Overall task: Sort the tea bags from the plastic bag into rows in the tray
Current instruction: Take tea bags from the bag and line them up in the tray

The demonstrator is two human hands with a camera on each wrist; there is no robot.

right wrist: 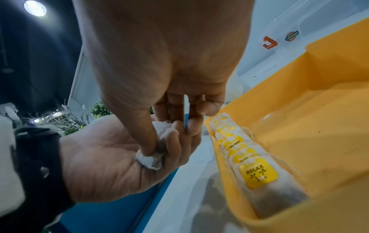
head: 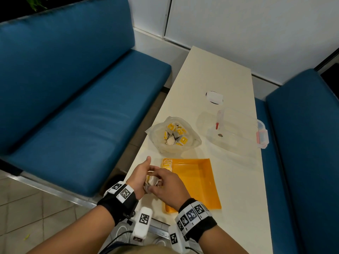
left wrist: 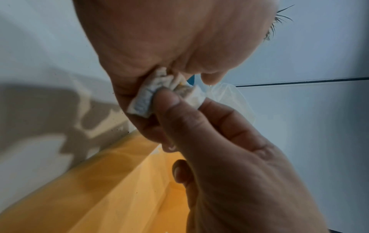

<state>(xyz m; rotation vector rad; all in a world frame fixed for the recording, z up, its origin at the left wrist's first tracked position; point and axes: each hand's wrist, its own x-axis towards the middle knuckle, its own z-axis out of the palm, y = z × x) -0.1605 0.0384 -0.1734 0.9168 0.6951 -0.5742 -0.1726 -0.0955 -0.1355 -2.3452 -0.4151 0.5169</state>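
Note:
Over the near left corner of the yellow tray [head: 198, 187], my left hand [head: 141, 174] cups a small bunch of white tea bags [head: 151, 180] in its curled fingers. My right hand [head: 162, 182] pinches one of those bags with thumb and fingers. In the left wrist view the crumpled bags [left wrist: 145, 97] sit against the palm under the right thumb. The right wrist view shows the thumb pressing a bag [right wrist: 152, 160] into the left palm. A row of yellow-tagged tea bags [right wrist: 241, 151] lines the tray's left wall [head: 166, 163]. The plastic bag [head: 174, 136] lies open beyond the tray, with several tea bags inside.
A clear lidded container [head: 236, 129] stands at the right of the white table [head: 216, 70], with a white roll [head: 214, 97] farther back. Blue benches [head: 73, 107] flank the table on both sides. Most of the tray floor [right wrist: 319, 134] is bare.

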